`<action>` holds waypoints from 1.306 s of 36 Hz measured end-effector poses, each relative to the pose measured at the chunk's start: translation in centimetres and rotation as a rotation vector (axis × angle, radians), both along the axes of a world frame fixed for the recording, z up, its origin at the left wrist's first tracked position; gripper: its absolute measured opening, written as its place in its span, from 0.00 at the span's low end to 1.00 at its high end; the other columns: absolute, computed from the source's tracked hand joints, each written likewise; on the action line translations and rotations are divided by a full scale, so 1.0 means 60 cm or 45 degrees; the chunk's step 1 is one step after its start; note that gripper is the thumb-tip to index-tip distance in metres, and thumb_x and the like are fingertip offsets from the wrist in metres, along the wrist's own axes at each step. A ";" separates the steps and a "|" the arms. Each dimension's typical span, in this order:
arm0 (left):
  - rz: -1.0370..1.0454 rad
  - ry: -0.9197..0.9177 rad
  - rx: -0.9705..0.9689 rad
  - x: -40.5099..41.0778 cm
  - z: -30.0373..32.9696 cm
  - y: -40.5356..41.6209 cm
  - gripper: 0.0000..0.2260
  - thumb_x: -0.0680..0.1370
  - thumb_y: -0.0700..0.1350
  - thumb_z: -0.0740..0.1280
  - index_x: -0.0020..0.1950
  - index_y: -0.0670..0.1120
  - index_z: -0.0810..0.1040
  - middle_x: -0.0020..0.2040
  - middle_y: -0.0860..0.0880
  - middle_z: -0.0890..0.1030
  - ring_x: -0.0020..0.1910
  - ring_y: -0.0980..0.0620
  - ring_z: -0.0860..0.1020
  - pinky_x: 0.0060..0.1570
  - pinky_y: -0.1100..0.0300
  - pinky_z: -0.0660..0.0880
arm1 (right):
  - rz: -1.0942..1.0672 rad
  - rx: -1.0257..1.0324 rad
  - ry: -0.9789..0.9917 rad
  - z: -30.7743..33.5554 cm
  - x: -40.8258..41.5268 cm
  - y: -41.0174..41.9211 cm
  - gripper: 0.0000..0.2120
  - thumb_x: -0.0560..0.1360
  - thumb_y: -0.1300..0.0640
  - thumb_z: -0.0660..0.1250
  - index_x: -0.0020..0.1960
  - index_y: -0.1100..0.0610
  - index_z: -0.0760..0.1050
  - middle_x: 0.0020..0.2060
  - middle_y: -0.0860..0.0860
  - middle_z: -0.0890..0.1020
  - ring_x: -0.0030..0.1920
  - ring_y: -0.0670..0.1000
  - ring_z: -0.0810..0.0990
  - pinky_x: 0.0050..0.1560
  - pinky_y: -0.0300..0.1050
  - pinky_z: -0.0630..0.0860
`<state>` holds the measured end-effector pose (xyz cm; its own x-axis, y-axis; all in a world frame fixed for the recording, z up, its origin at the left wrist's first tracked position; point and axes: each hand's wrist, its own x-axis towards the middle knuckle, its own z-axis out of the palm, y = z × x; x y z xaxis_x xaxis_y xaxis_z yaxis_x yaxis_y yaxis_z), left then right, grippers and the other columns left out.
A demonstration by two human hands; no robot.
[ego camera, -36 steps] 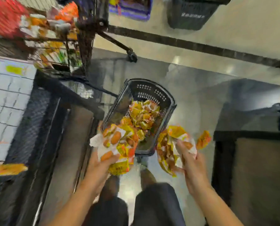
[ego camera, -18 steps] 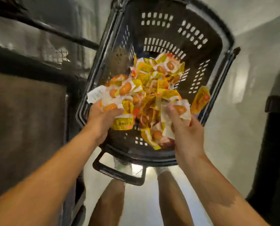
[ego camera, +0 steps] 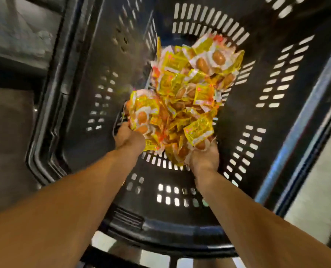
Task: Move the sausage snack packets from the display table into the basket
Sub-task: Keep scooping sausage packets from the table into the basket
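Both hands are deep inside the black basket (ego camera: 276, 78), each with a bunch of sausage snack packets. The left hand (ego camera: 129, 137) is seen from behind, its fingers curled round a clump of packets (ego camera: 143, 111) at the near left of the pile; the right hand (ego camera: 205, 155) is cupped under another clump (ego camera: 197, 130), and the packets rest in its bent fingers, though the fingertips themselves are hidden by the wrappers. The rest of the packets (ego camera: 195, 70) are heaped on the basket floor, against the far slotted wall. The display desk is not in view.

The packets are judged to be light, small and flat, each holding a soft sausage inside a glossy film wrapper. Such film is likely to be slippery and to crackle and slide, so a handful is expected to shed pieces if it is gripped loosely or tilted. Nothing fragile is suggested; they can probably be dropped from low down without harm. A bunch is best taken by scooping from beneath with spread fingers and closing the thumb over the top, since a pinch on one wrapper edge would lift only that piece. Release can be made simply by opening the fingers above the heap. Motion blur leaves finer detail of the wrappers unclear.
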<state>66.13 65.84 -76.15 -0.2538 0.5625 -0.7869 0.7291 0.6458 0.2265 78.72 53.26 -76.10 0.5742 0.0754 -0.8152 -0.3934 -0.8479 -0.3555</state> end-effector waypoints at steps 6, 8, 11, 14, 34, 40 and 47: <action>-0.071 -0.107 -0.008 0.007 0.061 -0.013 0.20 0.80 0.41 0.66 0.72 0.52 0.73 0.65 0.46 0.79 0.64 0.43 0.77 0.65 0.52 0.73 | 0.103 0.014 0.051 0.064 0.018 0.005 0.31 0.79 0.65 0.68 0.77 0.48 0.64 0.63 0.47 0.80 0.66 0.52 0.77 0.65 0.42 0.72; -0.148 -0.142 -0.013 0.003 0.100 -0.015 0.20 0.79 0.38 0.67 0.70 0.50 0.75 0.65 0.45 0.79 0.63 0.45 0.77 0.62 0.56 0.73 | 0.204 0.072 0.073 0.107 0.027 -0.002 0.31 0.80 0.61 0.68 0.79 0.47 0.60 0.56 0.40 0.78 0.63 0.48 0.77 0.58 0.31 0.72; -0.485 -0.108 0.010 -0.005 0.177 -0.024 0.20 0.78 0.38 0.68 0.70 0.45 0.75 0.70 0.43 0.73 0.68 0.42 0.73 0.66 0.53 0.70 | 0.396 0.083 0.089 0.179 0.029 -0.014 0.29 0.81 0.58 0.67 0.77 0.46 0.61 0.64 0.46 0.78 0.63 0.48 0.78 0.62 0.38 0.74; -0.653 -0.154 0.014 -0.016 0.267 -0.039 0.22 0.77 0.36 0.68 0.71 0.44 0.74 0.73 0.44 0.69 0.71 0.44 0.70 0.71 0.51 0.67 | 0.597 0.106 0.124 0.257 0.029 -0.022 0.33 0.79 0.65 0.66 0.79 0.48 0.61 0.71 0.50 0.74 0.66 0.48 0.76 0.68 0.43 0.72; -0.548 -0.327 0.432 -0.068 0.924 -0.172 0.25 0.78 0.40 0.70 0.75 0.45 0.71 0.77 0.46 0.68 0.77 0.47 0.64 0.77 0.59 0.55 | 1.694 0.426 -0.106 0.916 0.126 -0.036 0.25 0.80 0.55 0.69 0.76 0.53 0.68 0.71 0.52 0.76 0.68 0.56 0.76 0.65 0.42 0.70; -0.445 -0.446 0.617 -0.124 1.057 -0.274 0.25 0.79 0.44 0.71 0.76 0.49 0.71 0.78 0.48 0.66 0.79 0.51 0.61 0.79 0.56 0.55 | 1.795 0.664 -0.137 1.035 0.089 -0.078 0.26 0.81 0.46 0.67 0.76 0.47 0.67 0.70 0.44 0.74 0.65 0.36 0.74 0.63 0.30 0.69; -0.203 -0.316 0.666 -0.219 1.121 -0.409 0.25 0.81 0.52 0.67 0.77 0.55 0.66 0.77 0.62 0.58 0.77 0.63 0.53 0.72 0.72 0.49 | 1.900 0.751 0.086 1.092 0.033 -0.137 0.24 0.77 0.35 0.65 0.67 0.20 0.58 0.65 0.16 0.61 0.69 0.25 0.62 0.60 0.17 0.58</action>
